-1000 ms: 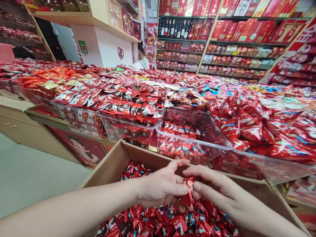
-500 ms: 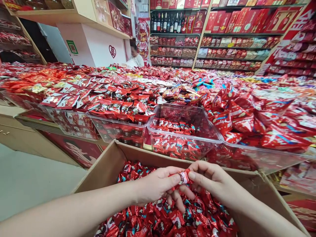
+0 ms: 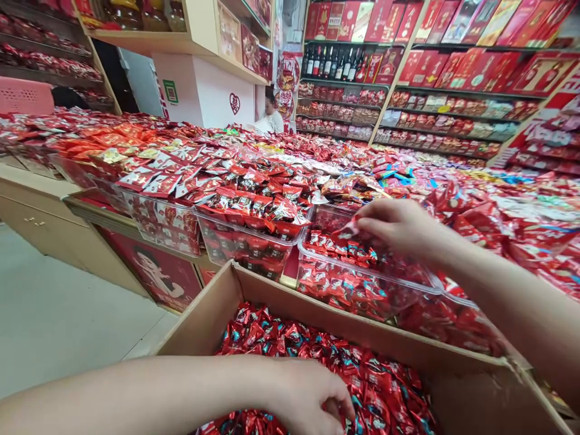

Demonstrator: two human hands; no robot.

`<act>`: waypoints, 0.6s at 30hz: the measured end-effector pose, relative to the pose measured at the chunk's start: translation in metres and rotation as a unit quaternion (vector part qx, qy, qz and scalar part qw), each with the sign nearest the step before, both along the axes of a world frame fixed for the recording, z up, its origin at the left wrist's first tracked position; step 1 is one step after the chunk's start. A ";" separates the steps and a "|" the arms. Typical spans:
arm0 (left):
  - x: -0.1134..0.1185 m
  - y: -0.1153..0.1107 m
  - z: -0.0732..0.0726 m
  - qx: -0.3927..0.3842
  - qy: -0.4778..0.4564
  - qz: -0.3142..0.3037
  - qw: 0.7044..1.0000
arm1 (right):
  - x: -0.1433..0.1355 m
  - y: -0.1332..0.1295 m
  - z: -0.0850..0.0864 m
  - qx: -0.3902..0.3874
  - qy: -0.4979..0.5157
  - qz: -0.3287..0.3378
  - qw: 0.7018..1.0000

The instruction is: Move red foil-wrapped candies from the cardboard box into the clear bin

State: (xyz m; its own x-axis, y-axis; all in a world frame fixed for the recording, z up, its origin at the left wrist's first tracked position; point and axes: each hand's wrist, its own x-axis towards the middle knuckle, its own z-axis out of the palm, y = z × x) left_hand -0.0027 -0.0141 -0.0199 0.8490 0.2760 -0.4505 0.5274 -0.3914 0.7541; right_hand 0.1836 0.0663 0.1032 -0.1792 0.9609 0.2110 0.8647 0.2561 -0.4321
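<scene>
My right hand (image 3: 394, 226) is over the clear plastic bin (image 3: 362, 270). Its thumb and fingers pinch a small wrapped candy (image 3: 350, 229), red with a pale part. Below it in the bin lie more red candies (image 3: 333, 244) of a similar look, set in a row. My left hand (image 3: 312, 393) reaches down into the open cardboard box (image 3: 435, 344), among loose red candies (image 3: 290, 332) with blue and white marks. Its fingers are curled downward and partly cut off by the frame's lower edge. Whatever they close on is hidden.
Clear bins heaped with red-wrapped sweets (image 3: 258, 205) stand left of the bin, and larger red packets (image 3: 498, 226) lie to the right. Shelves (image 3: 385, 115) with boxes and bottles rise behind. A person (image 3: 270, 118) is far back. A pink basket (image 3: 25, 95) stands far left.
My hands were together over the box around one candy. My right hand has moved forward to the bin with a candy, while my left hand has dropped into the box. The view has shifted left.
</scene>
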 end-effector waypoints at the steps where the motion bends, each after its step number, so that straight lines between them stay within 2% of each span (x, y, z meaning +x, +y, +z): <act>1: -0.001 0.001 0.000 0.016 0.003 -0.016 1.000 | -0.004 0.019 -0.005 -0.064 -0.046 0.004 0.997; 3: -0.003 0.003 0.000 0.051 0.002 -0.051 0.997 | -0.015 0.047 -0.020 -0.134 -0.092 0.017 0.987; 5: -0.005 0.005 0.001 0.093 0.003 -0.090 0.992 | -0.025 0.064 -0.036 -0.171 -0.119 0.026 0.978; 8: -0.008 0.007 0.000 0.156 0.023 -0.132 0.979 | -0.031 0.074 -0.054 -0.177 -0.162 0.023 0.971; 10: -0.011 0.007 -0.007 0.203 0.036 -0.134 0.969 | -0.029 0.076 -0.056 -0.148 -0.186 0.015 0.971; 12: -0.013 0.007 -0.019 0.240 0.061 -0.137 0.959 | -0.026 0.074 -0.048 -0.105 -0.202 0.008 0.974; 14: -0.016 0.006 -0.034 0.254 0.101 -0.150 0.950 | -0.025 0.064 -0.031 -0.056 -0.212 -0.001 0.976; 16: -0.017 0.003 -0.050 0.256 0.134 -0.156 0.945 | -0.028 0.040 -0.010 0.010 -0.209 -0.007 0.978; 18: -0.018 -0.002 -0.064 0.260 0.143 -0.158 0.942 | -0.032 0.004 0.004 0.098 -0.177 0.012 0.979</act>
State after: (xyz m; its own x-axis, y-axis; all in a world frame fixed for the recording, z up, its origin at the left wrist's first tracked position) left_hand -0.0207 -0.0164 -0.0837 0.7909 0.2761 -0.5461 0.4743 -0.8405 0.2619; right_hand 0.1520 0.0703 0.1068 -0.2964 0.9031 0.3107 0.9443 0.3259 -0.0463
